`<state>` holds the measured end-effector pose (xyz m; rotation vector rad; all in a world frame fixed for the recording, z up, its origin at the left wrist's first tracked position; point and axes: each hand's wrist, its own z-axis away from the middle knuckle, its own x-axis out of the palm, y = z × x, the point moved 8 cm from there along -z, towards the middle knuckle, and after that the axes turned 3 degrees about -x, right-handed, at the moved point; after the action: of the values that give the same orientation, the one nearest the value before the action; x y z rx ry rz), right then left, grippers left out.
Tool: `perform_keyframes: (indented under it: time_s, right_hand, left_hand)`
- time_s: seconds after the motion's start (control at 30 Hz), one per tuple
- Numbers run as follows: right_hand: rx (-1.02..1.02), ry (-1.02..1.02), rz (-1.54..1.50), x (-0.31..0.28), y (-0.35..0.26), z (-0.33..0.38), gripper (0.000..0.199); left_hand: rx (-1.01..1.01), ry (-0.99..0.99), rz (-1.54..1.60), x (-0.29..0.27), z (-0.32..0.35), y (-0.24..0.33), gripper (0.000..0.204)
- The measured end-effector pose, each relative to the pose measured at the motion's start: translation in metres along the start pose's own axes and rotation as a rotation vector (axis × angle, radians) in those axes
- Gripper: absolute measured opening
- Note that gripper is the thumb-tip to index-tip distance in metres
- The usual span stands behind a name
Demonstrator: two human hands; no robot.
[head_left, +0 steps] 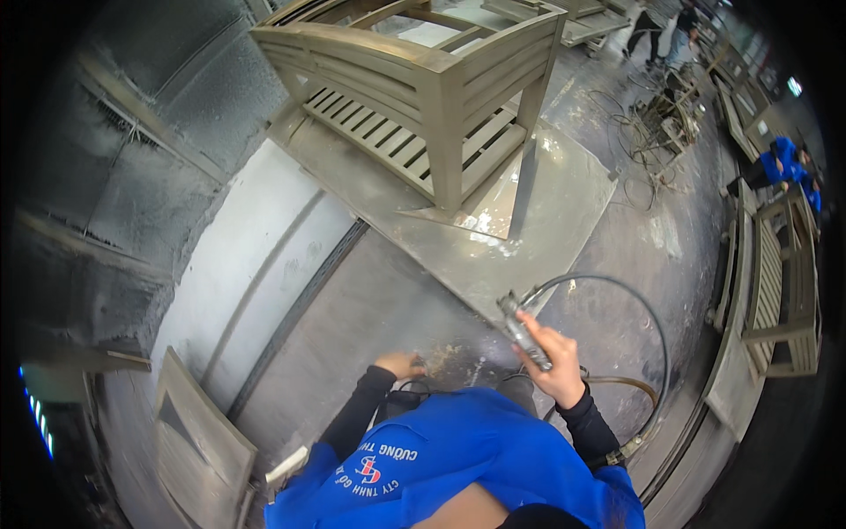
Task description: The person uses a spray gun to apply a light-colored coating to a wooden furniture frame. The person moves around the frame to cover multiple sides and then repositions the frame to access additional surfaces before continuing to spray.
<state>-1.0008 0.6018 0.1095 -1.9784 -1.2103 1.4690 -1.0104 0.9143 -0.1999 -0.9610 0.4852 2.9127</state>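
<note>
- Your right hand (pixel 560 363): wrapped around metal spray gun (pixel 526 341), right of centre; hose (pixel 575 277) loops right.
- Your left hand (pixel 399 364): near, left; cannot tell if grasping anything.
- Slatted furniture (pixel 445 137): far, on grey board (pixel 560 231).

A slatted wooden frame (pixel 443 132) stands on a grey board (pixel 564 203)

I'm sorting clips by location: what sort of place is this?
Probably a furniture finishing workshop: the right hand holds what looks like a spray gun with a hose, a large slatted furniture piece stands on a flat panel ahead, and another slatted piece is off to the right.
</note>
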Motion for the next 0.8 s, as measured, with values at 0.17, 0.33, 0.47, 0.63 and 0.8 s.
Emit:
perform_keyframes:
  time_s: [0.17, 0.33, 0.47, 0.63, 0.8]
  right_hand:
    - [-0.395, 0.118, 0.04, -0.123, 0.034, -0.014, 0.06]
    - [-0.107, -0.215, -0.123, -0.151, 0.16, 0.004, 0.057]
    - [0.049, -0.378, -0.145, -0.164, 0.238, 0.02, 0.048]
    - [-0.046, -0.294, -0.281, -0.212, 0.257, -0.018, 0.047]
    - [-0.389, -0.089, -0.282, -0.311, 0.235, -0.067, 0.053]
  left_hand:
    - [-0.096, 0.215, -0.046, -0.026, -0.058, 0.137, 0.067]
    - [0.101, 0.198, 0.327, 0.013, -0.094, 0.306, 0.069]
    - [0.169, 0.052, 0.613, 0.059, -0.087, 0.37, 0.074]
    - [-0.25, 0.109, 0.621, 0.071, -0.088, 0.345, 0.085]
    - [-0.276, 0.176, 0.536, 0.037, -0.13, 0.358, 0.079]
